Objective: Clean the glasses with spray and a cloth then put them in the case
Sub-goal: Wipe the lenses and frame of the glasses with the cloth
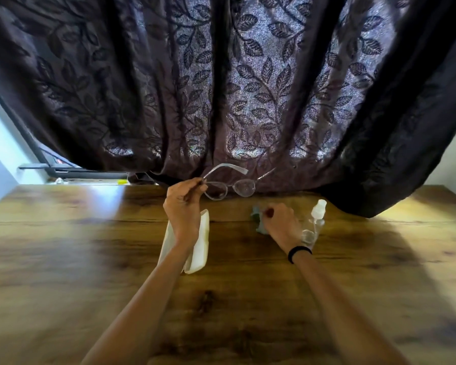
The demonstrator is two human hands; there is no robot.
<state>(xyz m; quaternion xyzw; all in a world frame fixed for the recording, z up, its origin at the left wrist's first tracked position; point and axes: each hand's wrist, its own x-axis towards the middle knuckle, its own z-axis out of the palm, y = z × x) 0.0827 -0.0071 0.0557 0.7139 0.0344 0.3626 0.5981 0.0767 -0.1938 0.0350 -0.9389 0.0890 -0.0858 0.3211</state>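
Head view: left hand [183,209] holds the glasses [244,188] up, right hand [281,223] is on the cloth [257,220].
Left hand's fingers pinch the clear frame at its left hinge. Glasses are off the bench [63,246], over its far edge, in front of the dark leaf-pattern curtain [248,75], with both temples unfolded and pointing away. Right hand's fingers are curled round a crumpled teal cloth, low over the bench; can't tell if the cloth touches the wood. Clear spray bottle [317,219] with a white pump top stands on the bench just right of that hand, not touched. White case [202,246] lies on the bench under the left wrist; can't tell if its lid is open. Black wristband [299,253] on the right wrist.
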